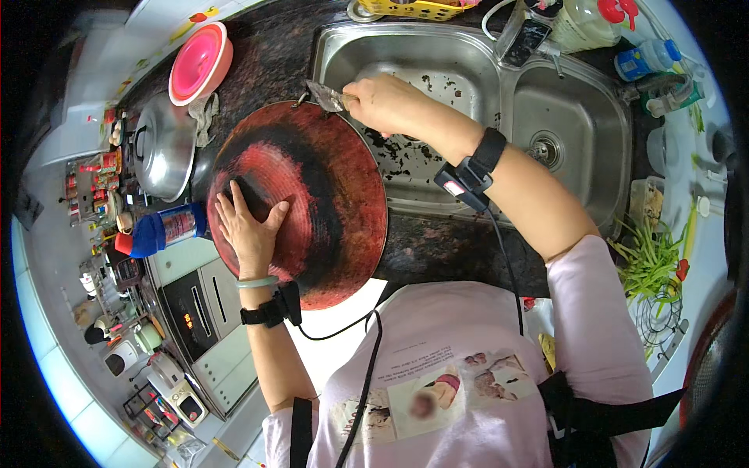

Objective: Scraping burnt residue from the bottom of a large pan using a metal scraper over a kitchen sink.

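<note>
An upturned wok (351,193), its outer bottom reddish brown with black sooty patches, lies on the counter with its rim over the edge of the sink (404,206). My left hand (250,229) rests flat on the wok's bottom, fingers spread. In my right hand (380,105) is a scraper (327,97) with a broad metal blade and a short handle. Its blade is at the wok's far rim, near a small metal loop (300,100); whether it touches cannot be made out. Black flakes (404,155) are scattered over the floor of the left basin.
A second basin (550,117) adjoins on the right, below a faucet (661,93). Pink bowls (200,63), a cloth (203,117), a domed metal lid (164,146) and a blue bottle (167,229) stand left. Green vegetables (643,251) lie right. Cables (508,257) run from both wrists.
</note>
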`<control>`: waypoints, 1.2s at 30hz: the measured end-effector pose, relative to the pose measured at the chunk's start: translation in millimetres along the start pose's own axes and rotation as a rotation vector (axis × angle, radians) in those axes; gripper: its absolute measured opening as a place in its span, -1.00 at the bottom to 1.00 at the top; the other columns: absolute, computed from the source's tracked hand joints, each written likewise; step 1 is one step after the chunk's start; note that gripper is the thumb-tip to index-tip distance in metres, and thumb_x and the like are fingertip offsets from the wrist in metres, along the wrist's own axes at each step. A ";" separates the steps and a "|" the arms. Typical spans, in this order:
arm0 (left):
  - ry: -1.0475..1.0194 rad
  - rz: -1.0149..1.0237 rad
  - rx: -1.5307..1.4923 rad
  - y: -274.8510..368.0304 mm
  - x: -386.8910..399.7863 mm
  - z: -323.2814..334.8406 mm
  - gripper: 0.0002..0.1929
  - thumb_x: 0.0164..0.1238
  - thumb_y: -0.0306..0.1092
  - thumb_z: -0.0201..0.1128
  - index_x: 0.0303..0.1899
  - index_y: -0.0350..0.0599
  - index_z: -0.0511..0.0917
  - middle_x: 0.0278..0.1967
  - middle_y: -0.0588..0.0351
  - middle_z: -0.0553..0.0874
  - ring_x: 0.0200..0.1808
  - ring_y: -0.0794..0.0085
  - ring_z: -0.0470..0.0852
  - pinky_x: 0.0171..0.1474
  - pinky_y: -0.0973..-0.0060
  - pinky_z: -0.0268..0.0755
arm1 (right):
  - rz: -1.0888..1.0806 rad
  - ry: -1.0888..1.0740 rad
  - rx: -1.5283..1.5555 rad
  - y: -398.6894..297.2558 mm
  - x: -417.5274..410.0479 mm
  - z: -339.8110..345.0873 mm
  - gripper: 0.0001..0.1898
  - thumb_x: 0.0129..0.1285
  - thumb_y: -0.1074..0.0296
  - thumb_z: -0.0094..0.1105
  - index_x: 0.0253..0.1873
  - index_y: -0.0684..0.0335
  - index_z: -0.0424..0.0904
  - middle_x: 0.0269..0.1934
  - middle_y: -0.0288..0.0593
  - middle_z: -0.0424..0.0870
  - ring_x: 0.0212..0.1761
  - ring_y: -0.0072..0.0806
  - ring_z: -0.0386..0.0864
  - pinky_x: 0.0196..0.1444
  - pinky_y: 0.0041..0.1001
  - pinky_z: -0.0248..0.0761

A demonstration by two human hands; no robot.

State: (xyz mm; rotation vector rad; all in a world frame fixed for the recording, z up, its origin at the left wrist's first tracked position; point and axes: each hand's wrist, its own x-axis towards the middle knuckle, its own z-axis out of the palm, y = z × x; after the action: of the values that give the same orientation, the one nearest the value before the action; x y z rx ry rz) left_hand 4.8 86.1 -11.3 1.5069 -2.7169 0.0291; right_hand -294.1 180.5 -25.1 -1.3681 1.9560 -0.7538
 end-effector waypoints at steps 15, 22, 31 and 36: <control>-0.003 0.009 -0.024 -2.5 0.4 -0.8 0.11 -0.04 0.43 0.28 0.45 -0.13 0.07 0.39 -0.45 0.12 0.46 -0.24 0.02 0.39 -0.15 -0.09 | -0.240 0.091 -0.088 15.1 -1.3 2.4 -0.63 0.28 0.25 -0.02 0.15 0.17 0.55 -0.22 0.05 0.69 -0.20 0.01 0.63 -0.12 -0.08 0.47; 0.015 0.000 -0.026 -5.8 -1.1 1.7 0.13 -0.06 0.47 0.25 0.44 -0.14 0.09 0.39 -0.45 0.12 0.46 -0.24 0.02 0.40 -0.13 -0.10 | 0.024 -0.170 0.044 -7.0 -10.6 -19.8 -0.66 0.31 0.25 -0.03 0.10 0.20 0.55 -0.36 -0.01 0.68 -0.54 -0.22 0.64 -0.35 -0.22 0.50; 0.014 0.001 0.000 -1.6 0.5 0.3 0.16 -0.11 0.48 0.28 0.43 -0.16 0.11 0.39 -0.44 0.13 0.46 -0.22 0.03 0.40 -0.13 -0.10 | 0.036 -0.096 0.108 -9.1 -17.7 -5.8 -0.67 0.41 0.22 -0.13 0.09 0.26 0.51 -0.47 -0.04 0.61 -0.67 -0.40 0.56 -0.51 -0.37 0.47; 0.015 0.007 0.002 -2.0 0.0 -1.2 0.15 -0.09 0.46 0.28 0.43 -0.17 0.10 0.39 -0.43 0.13 0.46 -0.21 0.02 0.40 -0.12 -0.09 | 0.071 -0.203 0.263 -9.3 -32.2 -22.9 -0.60 0.40 0.23 -0.13 0.25 0.21 0.44 -0.50 -0.07 0.60 -0.66 -0.43 0.54 -0.51 -0.42 0.46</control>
State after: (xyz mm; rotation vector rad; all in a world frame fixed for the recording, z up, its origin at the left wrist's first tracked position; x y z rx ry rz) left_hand 6.6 85.1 -10.1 1.4917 -2.7119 0.0434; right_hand -297.6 210.6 1.9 -1.1633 1.6729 -0.7758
